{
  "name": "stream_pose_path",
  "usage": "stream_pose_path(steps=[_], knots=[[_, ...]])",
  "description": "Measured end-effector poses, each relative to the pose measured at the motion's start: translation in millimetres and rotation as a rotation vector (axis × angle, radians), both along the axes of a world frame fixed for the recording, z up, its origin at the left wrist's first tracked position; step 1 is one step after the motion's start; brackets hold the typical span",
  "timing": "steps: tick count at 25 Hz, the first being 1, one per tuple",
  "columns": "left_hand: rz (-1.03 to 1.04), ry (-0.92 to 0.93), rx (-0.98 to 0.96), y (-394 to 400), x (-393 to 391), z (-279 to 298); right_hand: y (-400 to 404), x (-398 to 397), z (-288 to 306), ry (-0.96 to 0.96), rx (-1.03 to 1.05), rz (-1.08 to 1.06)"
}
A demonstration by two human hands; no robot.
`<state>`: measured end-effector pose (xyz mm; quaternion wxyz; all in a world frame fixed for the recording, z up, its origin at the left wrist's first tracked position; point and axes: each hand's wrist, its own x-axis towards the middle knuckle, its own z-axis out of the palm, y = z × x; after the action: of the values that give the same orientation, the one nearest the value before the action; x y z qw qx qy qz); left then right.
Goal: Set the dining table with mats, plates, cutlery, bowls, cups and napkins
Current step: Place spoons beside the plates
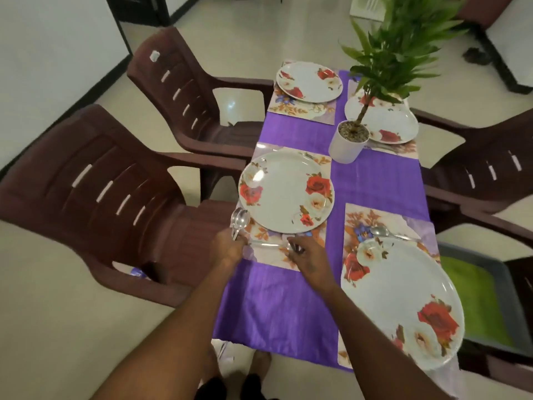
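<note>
Head view: both hands at the near-left place setting.

The left hand (227,248) is closed around a bunch of spoons (240,220), bowls up beside the floral plate (286,191). The right hand (307,254) pinches one piece of cutlery (266,244) lying flat on the mat (272,254) just below that plate, on the purple tablecloth (277,307).

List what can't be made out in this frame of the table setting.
Head view only:
- Far right plate: partly hidden by the plant and its pot.
- Near right plate: covers most of its mat and part of the spoon beside it.
- Left hand: holds spoons; their count is blurred.
- Right hand: fingers hide the end of the cutlery on the mat.
- Table's near right corner: cut off by the frame edge.
</note>
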<state>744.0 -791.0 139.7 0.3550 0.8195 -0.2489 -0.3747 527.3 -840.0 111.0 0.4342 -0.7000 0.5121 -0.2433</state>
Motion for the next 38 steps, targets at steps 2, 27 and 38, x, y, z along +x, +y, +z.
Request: stream_pose_path(steps=[2, 27, 38], knots=[[-0.061, -0.09, 0.062, -13.6, 3.6, -12.2, 2.7, 4.2, -9.4, 0.056, -0.034, -0.069], [-0.07, -0.064, 0.03, -28.9, 9.0, -22.5, -6.1, 31.7, -22.7, 0.24, -0.042, -0.398], [0.075, 0.434, -0.262, 50.4, 108.3, 48.7, 9.3, 240.1, 78.1, -0.271, 0.169, -0.03]])
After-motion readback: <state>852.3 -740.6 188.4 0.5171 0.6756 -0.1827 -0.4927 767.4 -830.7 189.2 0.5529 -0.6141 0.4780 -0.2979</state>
